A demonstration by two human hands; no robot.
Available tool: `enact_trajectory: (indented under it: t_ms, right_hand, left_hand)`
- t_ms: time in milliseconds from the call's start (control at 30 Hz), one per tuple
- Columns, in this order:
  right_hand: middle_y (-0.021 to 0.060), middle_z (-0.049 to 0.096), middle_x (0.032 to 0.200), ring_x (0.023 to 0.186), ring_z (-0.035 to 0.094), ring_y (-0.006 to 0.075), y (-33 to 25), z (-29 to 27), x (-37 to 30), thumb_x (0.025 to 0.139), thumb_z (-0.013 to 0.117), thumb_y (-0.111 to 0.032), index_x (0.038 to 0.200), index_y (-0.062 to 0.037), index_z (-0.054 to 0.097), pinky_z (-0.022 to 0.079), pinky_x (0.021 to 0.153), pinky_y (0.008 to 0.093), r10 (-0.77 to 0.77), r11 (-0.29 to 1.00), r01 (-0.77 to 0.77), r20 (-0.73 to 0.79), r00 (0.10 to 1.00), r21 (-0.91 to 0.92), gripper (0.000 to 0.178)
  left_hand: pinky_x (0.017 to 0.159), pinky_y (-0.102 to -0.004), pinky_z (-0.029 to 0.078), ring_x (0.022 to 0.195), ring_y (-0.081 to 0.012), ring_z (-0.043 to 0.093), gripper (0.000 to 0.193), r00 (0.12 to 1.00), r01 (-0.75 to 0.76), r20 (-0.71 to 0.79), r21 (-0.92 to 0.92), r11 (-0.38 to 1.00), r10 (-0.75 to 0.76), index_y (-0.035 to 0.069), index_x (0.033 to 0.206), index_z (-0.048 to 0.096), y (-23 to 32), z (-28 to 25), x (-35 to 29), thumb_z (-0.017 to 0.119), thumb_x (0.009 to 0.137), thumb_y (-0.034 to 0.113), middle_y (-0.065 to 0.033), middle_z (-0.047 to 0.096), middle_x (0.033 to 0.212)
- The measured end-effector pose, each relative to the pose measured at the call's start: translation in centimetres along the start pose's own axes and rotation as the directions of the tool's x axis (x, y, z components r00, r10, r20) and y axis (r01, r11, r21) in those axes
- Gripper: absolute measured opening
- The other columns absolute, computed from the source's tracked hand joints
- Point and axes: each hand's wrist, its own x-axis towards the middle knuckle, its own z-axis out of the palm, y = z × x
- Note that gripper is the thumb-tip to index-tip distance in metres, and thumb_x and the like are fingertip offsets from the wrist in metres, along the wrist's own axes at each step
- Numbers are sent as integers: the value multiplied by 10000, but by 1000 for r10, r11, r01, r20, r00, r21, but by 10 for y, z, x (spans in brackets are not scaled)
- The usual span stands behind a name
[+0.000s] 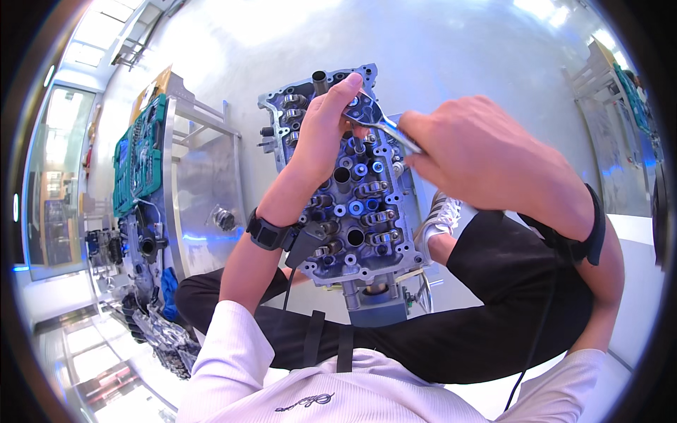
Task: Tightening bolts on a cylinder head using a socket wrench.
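A metal cylinder head (403, 236) with rocker arms, bolts and round bores lies in front of me on a stand. Over its far half, my right hand (469, 151) is closed around the handle of a ratchet wrench (389, 128). My left hand (328, 123) is closed at the wrench's head, with its thumb on top near the far end of the cylinder head. What the ratchet's drive end sits on is hidden beneath my left fingers. A dark tube (319, 81) stands upright just beyond that hand.
On the left, a metal workbench (201, 116) carries a green tool case (141, 158). Engine parts (148, 247) and a blue cloth (169, 292) lie nearer me. Another bench (599, 106) stands far right. My legs flank the stand (381, 310), with my shoe (441, 218) close by it.
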Motion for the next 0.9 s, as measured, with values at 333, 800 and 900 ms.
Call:
enact_trajectory:
  t_ms: [333,800,900]
  right_hand:
    - [163,605,652,688,607,355,33,13,11,799,664,-135,927,-68,643,450,665,464,-163,984,127,-336,928,-126,145]
    - [105,661,756,753,649,272,25,19,11,839,585,-69,924,-85,645,428,947,449,-88,975,4,-369,925,-224,106]
    - [105,660,750,746,647,280,0,4,6,840,584,-75,898,-79,645,442,906,453,24,989,-41,-121,992,-142,84]
  left_hand:
    - [486,-255,222,485,-76,305,351,976,66,214,-153,986,-32,121,660,446,-10,-6,2,434,950,319,28,387,548]
    - [520,-261,271,506,-90,331,386,953,-59,298,25,998,49,116,647,416,-21,-14,6,411,944,364,19,414,578]
    - [506,-228,310,513,-59,418,448,988,-106,-107,25,994,108,88,658,543,-17,5,-2,424,963,395,26,478,564]
